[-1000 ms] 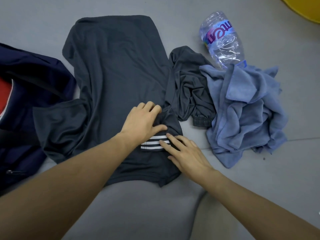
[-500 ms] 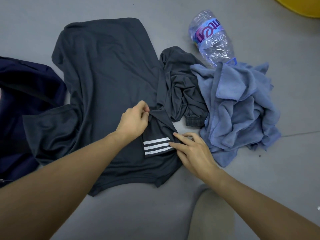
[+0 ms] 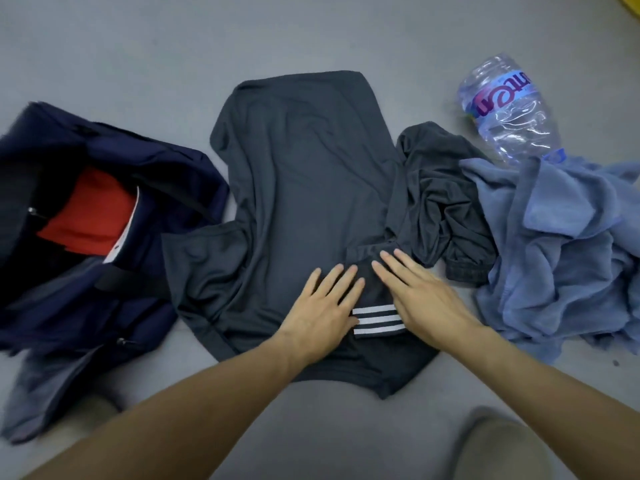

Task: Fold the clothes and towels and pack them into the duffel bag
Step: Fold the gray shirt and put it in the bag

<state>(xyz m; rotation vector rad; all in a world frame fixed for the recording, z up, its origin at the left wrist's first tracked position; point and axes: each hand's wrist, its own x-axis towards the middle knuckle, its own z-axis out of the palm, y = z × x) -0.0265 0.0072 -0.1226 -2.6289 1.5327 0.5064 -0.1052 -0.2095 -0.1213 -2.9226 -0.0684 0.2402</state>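
1. Grey floor (image 3: 138, 46) fills the head view, and a dark grey T-shirt (image 3: 304, 174) lies spread on it in the middle, right in front of the person.
2. The left hand (image 3: 322, 306) lies flat on the shirt's near part, fingers straight and slightly spread, gripping nothing.
3. The right hand (image 3: 422, 299) lies flat just beside it, fingers straight too, pressing on a sleeve folded in over the shirt (three white stripes (image 3: 377, 318) show between the two hands).
4. A navy duffel bag (image 3: 166, 174) sits open to the left, touching the shirt's other sleeve, with a red garment (image 3: 90, 216) inside.
5. To the right, a crumpled dark garment (image 3: 440, 202) touches the shirt, and a blue towel (image 3: 561, 254) lies heaped against it, unfolded.
6. A clear plastic bottle (image 3: 509, 112) lies on its side beyond the towel, its lower end hidden by it.
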